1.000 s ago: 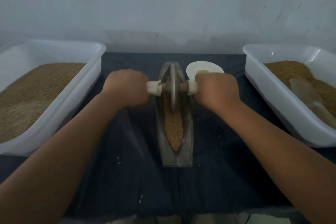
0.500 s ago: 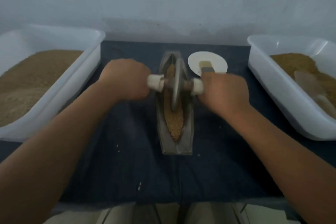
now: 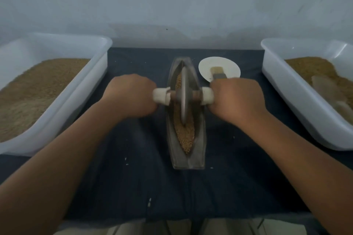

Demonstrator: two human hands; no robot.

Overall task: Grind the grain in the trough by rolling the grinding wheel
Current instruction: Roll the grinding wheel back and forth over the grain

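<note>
Wheel (image 3: 183, 95) has rolled back from trough's (image 3: 186, 160) far end to its middle, over grain (image 3: 186, 135); stroke reversing, grinding ongoing. Left hand (image 3: 131, 96) and right hand (image 3: 236, 99) stay fisted around axle handles either side.

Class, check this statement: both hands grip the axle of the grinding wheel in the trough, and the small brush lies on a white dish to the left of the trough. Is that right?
Not quite. The head view shows the brush on the white dish to the right of the trough, beyond the right hand. The rest holds: that hand and the left hand grip the grinding wheel axle.
</note>
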